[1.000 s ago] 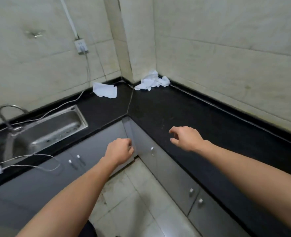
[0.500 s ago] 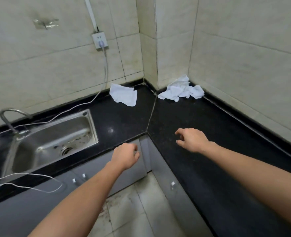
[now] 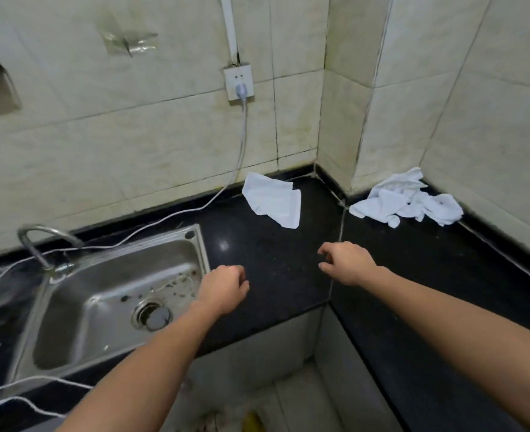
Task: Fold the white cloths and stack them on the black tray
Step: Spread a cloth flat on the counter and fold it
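A loosely folded white cloth [image 3: 274, 199] lies on the black counter [image 3: 270, 260] against the back wall. A crumpled heap of white cloths [image 3: 405, 201] sits in the right corner of the counter. My left hand [image 3: 224, 288] hovers over the counter beside the sink, fingers curled, holding nothing. My right hand [image 3: 346, 263] hovers over the counter seam, fingers bent and apart, empty. Both hands are well short of the cloths. No black tray is in view.
A steel sink [image 3: 111, 300] with a curved tap [image 3: 44, 241] fills the left. A white cable [image 3: 170, 215] runs from a wall socket [image 3: 238, 84] across the counter behind the sink. Grey cabinets [image 3: 257, 350] and floor lie below the counter's front edge.
The view has swung left and closer to the counter corner. Both hands have moved forward over the counter, closer to the cloths, and still hold nothing.
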Available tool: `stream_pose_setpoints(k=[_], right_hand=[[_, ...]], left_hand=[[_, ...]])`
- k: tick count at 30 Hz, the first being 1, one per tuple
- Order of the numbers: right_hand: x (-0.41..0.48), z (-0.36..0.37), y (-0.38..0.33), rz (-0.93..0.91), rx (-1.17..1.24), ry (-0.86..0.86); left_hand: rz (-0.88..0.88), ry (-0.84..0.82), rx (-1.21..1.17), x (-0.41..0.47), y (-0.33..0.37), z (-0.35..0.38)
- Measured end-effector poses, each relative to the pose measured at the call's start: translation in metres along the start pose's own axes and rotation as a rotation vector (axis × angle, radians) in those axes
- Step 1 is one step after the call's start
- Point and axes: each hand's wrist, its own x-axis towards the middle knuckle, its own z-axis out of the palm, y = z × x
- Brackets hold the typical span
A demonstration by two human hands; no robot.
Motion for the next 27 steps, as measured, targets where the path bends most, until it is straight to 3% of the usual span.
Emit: stream_pose_setpoints(k=[6,13,22,27], right_hand=[[0.08,-0.003,-0.032,0.1,0.03,-0.006],[0.16,-0.004,-0.038,0.139,0.006,-0.08],[0.296,0.04,-0.02,0.133,0.023,-0.216],[0.37,0.058,-0.013,0.183,0.154,-0.137]], left_hand=[[0.039,-0.036,-0.037,0.086,-0.063,-0.016],[0.075,-0.121,-0.088,0.159,-0.089,-0.005],[-0.08,-0.192,-0.109,0.213,-0.108,0.021],[-0.142,-0.205,-0.113,0.233,-0.118,0.034]])
